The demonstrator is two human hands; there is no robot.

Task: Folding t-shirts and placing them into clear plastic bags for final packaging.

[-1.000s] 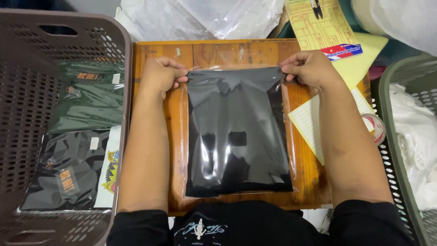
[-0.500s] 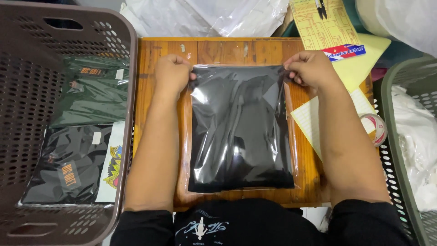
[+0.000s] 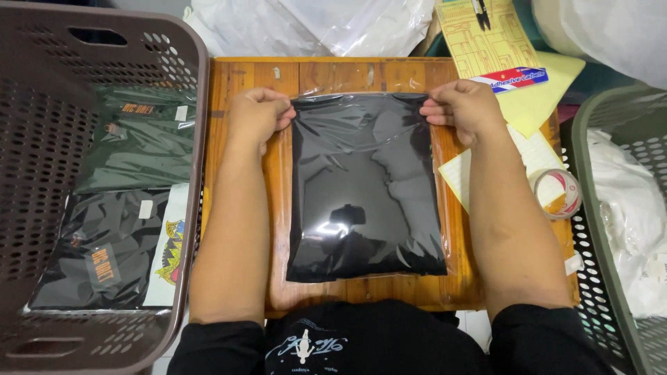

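The left hand (image 3: 256, 114) is curled nearly into a fist, fingertips pinching the far left corner of one clear bag holding a folded black garment (image 3: 365, 187), which lies flat in the middle of the small wooden table (image 3: 240, 76). The right hand (image 3: 464, 107) grips the far right corner the same way, fingers folded in. The brown basket (image 3: 42, 139) at left holds what looks like three bagged garments; one tape roll (image 3: 556, 193) sits at right.
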